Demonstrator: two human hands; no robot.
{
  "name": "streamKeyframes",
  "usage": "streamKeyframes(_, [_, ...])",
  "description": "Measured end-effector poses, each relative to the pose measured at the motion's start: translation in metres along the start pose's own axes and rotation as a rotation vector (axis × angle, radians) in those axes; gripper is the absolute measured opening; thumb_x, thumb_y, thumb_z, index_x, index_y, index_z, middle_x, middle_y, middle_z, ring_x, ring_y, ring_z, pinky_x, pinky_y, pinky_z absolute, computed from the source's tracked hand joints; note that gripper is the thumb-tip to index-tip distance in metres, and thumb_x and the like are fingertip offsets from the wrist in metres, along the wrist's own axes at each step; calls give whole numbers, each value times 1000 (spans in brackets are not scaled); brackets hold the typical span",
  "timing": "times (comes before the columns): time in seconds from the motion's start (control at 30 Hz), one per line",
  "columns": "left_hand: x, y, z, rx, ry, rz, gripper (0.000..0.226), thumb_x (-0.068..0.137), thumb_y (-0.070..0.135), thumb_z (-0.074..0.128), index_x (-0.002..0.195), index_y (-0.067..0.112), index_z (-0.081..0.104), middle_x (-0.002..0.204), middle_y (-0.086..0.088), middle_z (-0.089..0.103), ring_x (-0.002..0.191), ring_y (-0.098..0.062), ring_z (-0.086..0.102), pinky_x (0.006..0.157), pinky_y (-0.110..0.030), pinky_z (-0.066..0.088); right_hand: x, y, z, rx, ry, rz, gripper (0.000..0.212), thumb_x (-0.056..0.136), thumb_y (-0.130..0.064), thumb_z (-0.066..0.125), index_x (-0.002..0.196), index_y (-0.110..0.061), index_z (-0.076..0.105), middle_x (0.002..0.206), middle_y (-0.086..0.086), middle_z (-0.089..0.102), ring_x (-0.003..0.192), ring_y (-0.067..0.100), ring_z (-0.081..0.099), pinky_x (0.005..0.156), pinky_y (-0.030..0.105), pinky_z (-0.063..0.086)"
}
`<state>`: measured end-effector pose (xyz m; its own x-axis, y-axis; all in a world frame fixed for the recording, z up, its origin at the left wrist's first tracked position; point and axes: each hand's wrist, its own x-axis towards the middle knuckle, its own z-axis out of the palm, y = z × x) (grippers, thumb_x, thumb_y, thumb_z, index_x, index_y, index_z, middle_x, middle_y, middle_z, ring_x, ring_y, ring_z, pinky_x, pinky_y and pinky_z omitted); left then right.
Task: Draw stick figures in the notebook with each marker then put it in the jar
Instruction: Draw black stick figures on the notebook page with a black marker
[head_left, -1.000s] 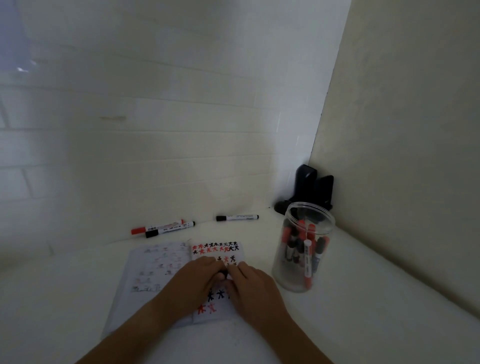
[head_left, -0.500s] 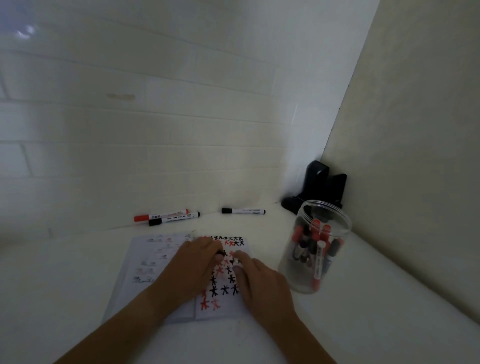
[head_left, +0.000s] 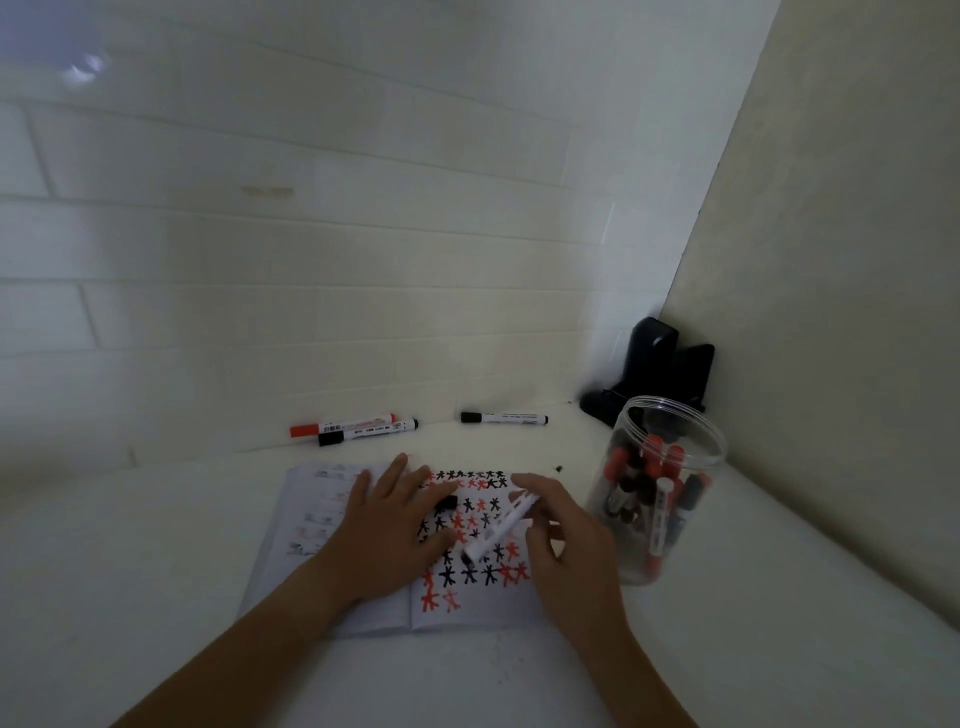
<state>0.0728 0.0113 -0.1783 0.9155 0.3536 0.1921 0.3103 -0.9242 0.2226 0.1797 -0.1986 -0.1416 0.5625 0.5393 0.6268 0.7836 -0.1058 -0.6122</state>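
white desk (head_left: 156, 545) — right hand (head_left: 566, 545) pinches uncapped marker (head_left: 496, 530) over notebook (head_left: 467, 603), left hand (head_left: 387, 525) grips its cap (head_left: 448, 502).

Dim, bluish light, a faint glare spot upper left, wide-angle bending at the edges, soft focus throughout.

A white wall made of long painted bricks (head_left: 322, 249) fills the back. A plain cream wall (head_left: 841, 260) stands on the right, and the two meet in a corner. A smooth white table top (head_left: 156, 545) sits below them. A shiny black plastic thing (head_left: 660, 364) stands in the corner on the table. The light is dim, with one bright spot (head_left: 83, 73) high on the left.
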Motion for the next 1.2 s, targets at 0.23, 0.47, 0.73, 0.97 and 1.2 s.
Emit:
streamKeyframes(0.23, [2,0,-1,-5,6,6,65,89,73,20,149,50,14,164,9,10,151,-15,-12,120,-54,-7,-3,-4,10,330,-203,278,22,99,-51,56,98,-30,63,65,8,66,53,20,60,52,34,50])
streamKeyframes(0.47, [4,0,-2,-25,25,-1,71,83,78,22,147,49,24,162,10,17,151,-14,-7,117,-60,-9,-8,-13,7,433,-322,428,18,100,-34,62,95,-20,71,74,10,71,48,28,64,42,29,49])
streamKeyframes(0.73, [6,-1,-5,-18,3,-5,68,85,78,27,147,49,24,161,10,18,151,-13,-6,117,-62,-7,-18,-14,3,329,-378,456,14,97,-27,67,88,-17,68,75,9,72,41,26,63,40,28,48])
streamKeyframes(0.97, [4,0,-7,-14,1,-5,68,86,78,28,146,47,26,162,9,18,151,-14,-5,118,-61,-5,-21,-14,7,258,-397,409,9,93,-33,69,84,-32,70,71,9,73,42,22,64,39,24,46])
streamKeyframes(1.2, [4,1,-7,-6,6,-9,70,84,80,26,146,47,27,161,9,19,151,-13,-3,119,-59,-4,-22,-15,5,261,-339,412,13,95,-32,66,85,-23,67,53,8,66,38,19,59,40,25,47])
